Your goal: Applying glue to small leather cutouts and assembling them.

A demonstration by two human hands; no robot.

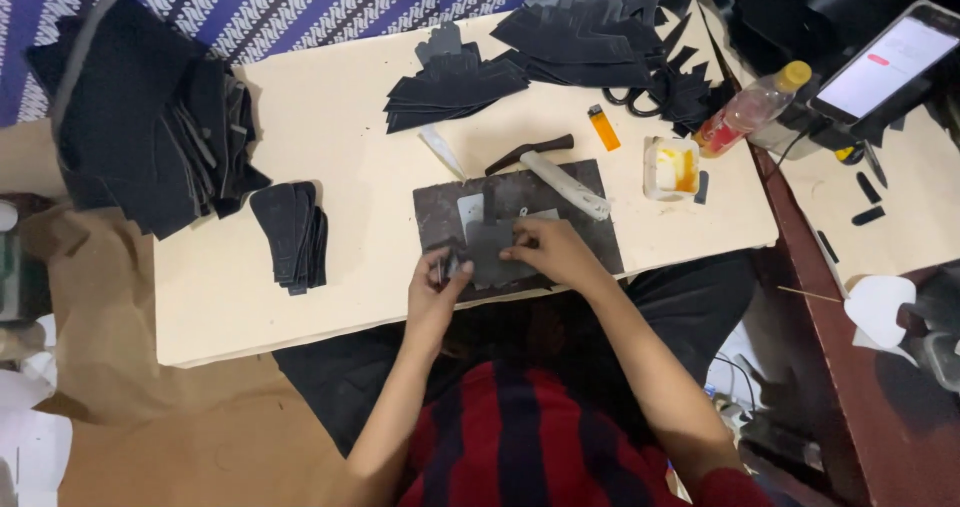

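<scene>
On the low cream table point(300, 317) lies a dark work slab point(590, 237). A dark grey cut piece point(488, 252) with a narrow neck rests on it. My left hand point(437, 289) grips the piece's left lower edge, and something small and dark shows between its fingers. My right hand point(552, 249) presses fingertips on the piece's right side. A hammer point(560, 179) with a pale handle lies across the slab's upper right corner.
Stacks of black cut pieces sit at left point(290, 235), far left point(150, 117) and along the back point(455, 82). An orange lighter point(603, 127), a glue pot point(671, 167), a plastic bottle point(750, 112), scissors point(640, 97) and a phone point(885, 67) stand right.
</scene>
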